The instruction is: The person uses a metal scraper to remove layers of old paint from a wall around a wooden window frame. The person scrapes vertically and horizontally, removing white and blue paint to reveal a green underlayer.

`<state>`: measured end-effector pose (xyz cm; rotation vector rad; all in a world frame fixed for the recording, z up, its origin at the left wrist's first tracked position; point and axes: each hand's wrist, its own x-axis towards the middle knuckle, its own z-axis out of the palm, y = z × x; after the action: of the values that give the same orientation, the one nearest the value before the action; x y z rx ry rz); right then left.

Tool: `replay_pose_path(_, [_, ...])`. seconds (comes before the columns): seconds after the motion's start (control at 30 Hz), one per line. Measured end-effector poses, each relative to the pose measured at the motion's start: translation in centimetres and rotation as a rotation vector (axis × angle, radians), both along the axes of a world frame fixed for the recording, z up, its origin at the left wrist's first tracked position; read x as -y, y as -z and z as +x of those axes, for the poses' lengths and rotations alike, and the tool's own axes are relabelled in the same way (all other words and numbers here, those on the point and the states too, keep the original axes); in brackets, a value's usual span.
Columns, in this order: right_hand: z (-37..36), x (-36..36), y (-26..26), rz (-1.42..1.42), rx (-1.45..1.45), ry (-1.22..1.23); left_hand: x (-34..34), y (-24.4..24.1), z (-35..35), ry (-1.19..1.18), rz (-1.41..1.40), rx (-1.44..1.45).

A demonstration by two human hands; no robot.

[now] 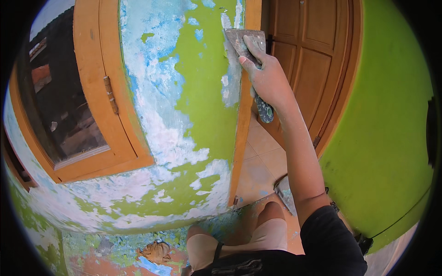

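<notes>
My right hand (267, 77) grips a paint scraper by its dark, paint-spotted handle (265, 109). Two of my fingers lie along its wide metal blade (247, 38). The blade's edge is at the right border of a wall (203, 86), close to the orange door frame (253, 13). Green paint covers part of this wall; elsewhere pale blue and white layers show in ragged patches. Beside the blade runs a narrow bared grey strip (232, 76). My left hand is out of view.
On the left is an orange-framed window (134, 138) with a metal hinge (111, 95). A brown panelled door (310, 69) stands at the right, beside a green wall (380, 103). Paint flakes (127, 238) and a crumpled brown cloth (155, 251) lie on the floor near my legs.
</notes>
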<state>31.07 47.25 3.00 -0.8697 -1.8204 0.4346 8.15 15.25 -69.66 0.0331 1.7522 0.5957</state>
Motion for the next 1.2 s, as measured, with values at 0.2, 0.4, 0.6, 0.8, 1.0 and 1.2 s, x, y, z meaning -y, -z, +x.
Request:
replay_pose_path(0.2, [-0.6,-1.7,-4.3,0.238,0.012,0.074,-0.8,-0.5,0.2,0.018,-0.015,0.001])
replay_pose_path(0.4, [-0.2,1.1,1.7,0.145,0.065,0.022,0.2,-0.5,0.6,-0.018,-0.021,0.003])
replay_pose_path(0.6, [1.0,-0.3,10.4,0.17,-0.007,0.029,1.1,0.3,0.2,0.002,-0.026,-0.01])
replay_pose_path(0.8, [0.9,1.2,6.6,0.031,0.115,0.005,4.3,0.8,0.6,-0.038,-0.05,-0.011])
replay_pose_path(1.0, [2.7,-0.3,7.7,0.138,0.17,0.002,6.4,1.9,0.3,-0.034,-0.071,-0.024])
replay_pose_path(1.2, [4.4,-1.3,8.8,0.183,0.255,-0.018,6.7,1.4,0.1,-0.043,-0.046,-0.05])
